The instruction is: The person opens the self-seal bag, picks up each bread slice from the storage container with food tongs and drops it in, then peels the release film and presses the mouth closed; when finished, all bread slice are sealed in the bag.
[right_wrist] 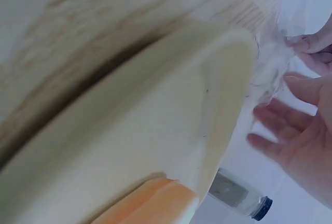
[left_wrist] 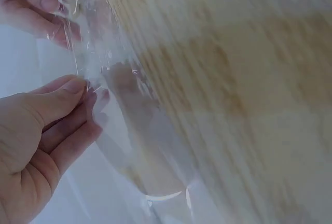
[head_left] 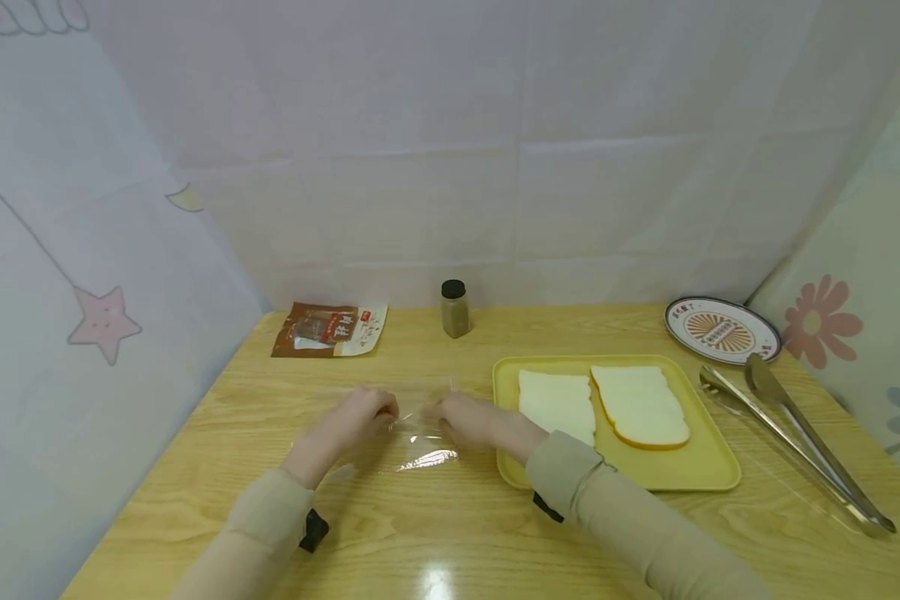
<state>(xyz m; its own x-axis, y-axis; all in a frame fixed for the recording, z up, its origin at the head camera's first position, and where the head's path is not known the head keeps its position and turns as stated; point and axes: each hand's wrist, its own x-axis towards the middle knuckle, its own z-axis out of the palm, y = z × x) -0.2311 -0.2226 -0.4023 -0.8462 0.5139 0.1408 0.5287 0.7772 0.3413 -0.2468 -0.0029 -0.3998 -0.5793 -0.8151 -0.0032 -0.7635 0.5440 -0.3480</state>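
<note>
Nearest me, on the wood-grain table (head_left: 420,558), the person's left hand (head_left: 363,408) pinches a clear plastic film (head_left: 426,458) between thumb and fingers, left of the yellow tray (head_left: 701,473). The right hand (head_left: 472,419) is at the film's other side, thumb and fingers parted; I cannot tell how firmly they touch it. Two bread slices (head_left: 640,407) lie in the tray, metal tongs (head_left: 817,462) to its right. Farther back are a brown packet (head_left: 330,330), a black-capped jar (head_left: 455,312) and a patterned plate (head_left: 723,331).

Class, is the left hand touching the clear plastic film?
Touching. The left wrist view shows the left hand pinching the clear plastic film between thumb and fingers.
</note>
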